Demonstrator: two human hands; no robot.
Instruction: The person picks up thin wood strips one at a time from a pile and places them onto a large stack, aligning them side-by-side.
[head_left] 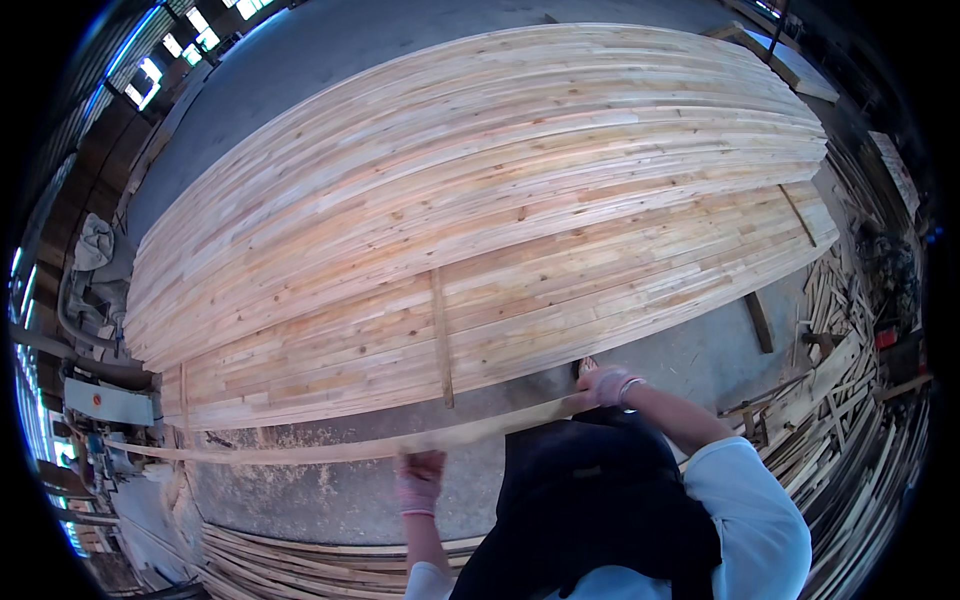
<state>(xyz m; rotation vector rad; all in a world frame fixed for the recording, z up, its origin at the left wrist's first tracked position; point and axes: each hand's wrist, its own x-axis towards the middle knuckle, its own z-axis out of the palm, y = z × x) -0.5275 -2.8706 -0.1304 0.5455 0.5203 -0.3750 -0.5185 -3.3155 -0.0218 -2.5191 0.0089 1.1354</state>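
Observation:
A long, narrow wooden board (330,452) stretches from the left side to just in front of my body. My right hand (606,386), in a pale pinkish glove, is closed around its right end. Under the middle of the board, at its near edge, my gloved left hand (420,478) has its fingers curled against the wood; they are somewhat blurred. Beyond the board lies a wide stack of pale jointed boards (500,180), with a lower layer (580,310) on the near side. A thin wooden strip (441,335) lies across that lower layer.
Sawdust (320,480) is scattered on the concrete floor. Long strips of wood (300,560) lie along the near left, and heaped offcuts (830,390) cover the right side. Machinery with a pale panel (108,402) stands at the left. A dark wooden bearer (759,322) juts from under the stack.

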